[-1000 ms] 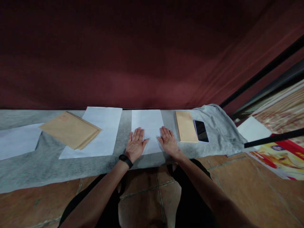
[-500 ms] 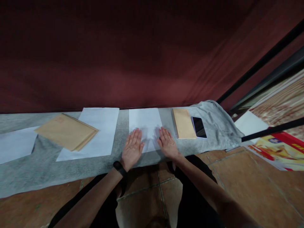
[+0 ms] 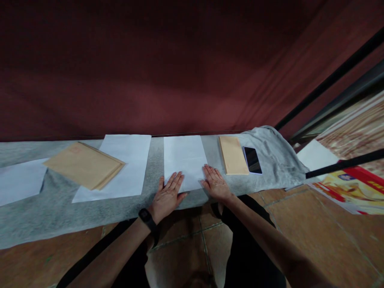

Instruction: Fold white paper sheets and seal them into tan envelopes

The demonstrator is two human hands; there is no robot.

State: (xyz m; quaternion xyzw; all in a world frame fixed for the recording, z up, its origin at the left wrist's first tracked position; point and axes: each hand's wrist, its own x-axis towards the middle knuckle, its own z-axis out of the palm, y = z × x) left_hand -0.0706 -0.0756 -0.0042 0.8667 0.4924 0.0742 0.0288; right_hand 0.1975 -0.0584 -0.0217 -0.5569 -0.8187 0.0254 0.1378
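A white sheet of paper lies flat on the grey cloth straight in front of me. My left hand rests palm down at its near left corner, fingers spread, with a dark band on the wrist. At the near right edge of the sheet lies my right hand, also flat with its fingers stretched out. Neither hand grasps anything. To the right of my right hand is a stack of brown envelopes, with a smartphone beside it.
On the left, more brown envelopes lie across white paper, with another white sheet farther left. The grey cloth covers a long narrow surface against a dark red hanging. Black bars and a colourful printed box stand at right.
Both hands have slid toward me, from the middle of the sheet to its near corners. The left fingers have spread wider. The sheet itself stays about where it was.
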